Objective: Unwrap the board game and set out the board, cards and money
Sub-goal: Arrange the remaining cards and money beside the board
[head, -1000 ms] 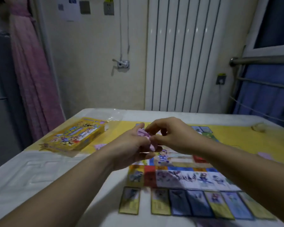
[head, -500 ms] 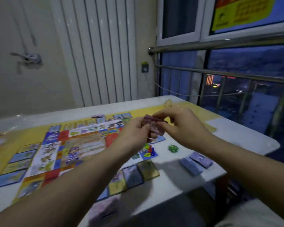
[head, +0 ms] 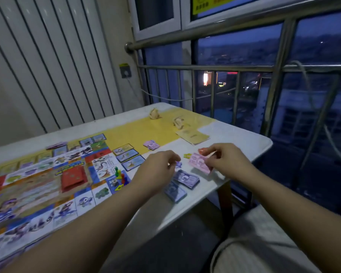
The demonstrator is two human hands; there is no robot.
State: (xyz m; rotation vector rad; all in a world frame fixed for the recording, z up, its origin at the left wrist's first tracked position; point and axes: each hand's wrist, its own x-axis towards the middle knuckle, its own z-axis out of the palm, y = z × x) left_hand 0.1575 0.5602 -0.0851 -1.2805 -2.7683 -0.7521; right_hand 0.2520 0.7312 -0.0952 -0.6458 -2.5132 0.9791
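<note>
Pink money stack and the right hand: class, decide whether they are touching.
Touching. The head view shows the right hand pinching the pink money stack at its right end, fingers curled onto it.

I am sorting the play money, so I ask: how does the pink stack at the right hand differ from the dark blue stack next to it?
The pink stack is pale pink; the dark blue stack is violet-blue. The right hand pinches the pink stack, tilted up; the dark blue stack lies flat on the table, in no hand. Both are small stacks of notes.
</note>
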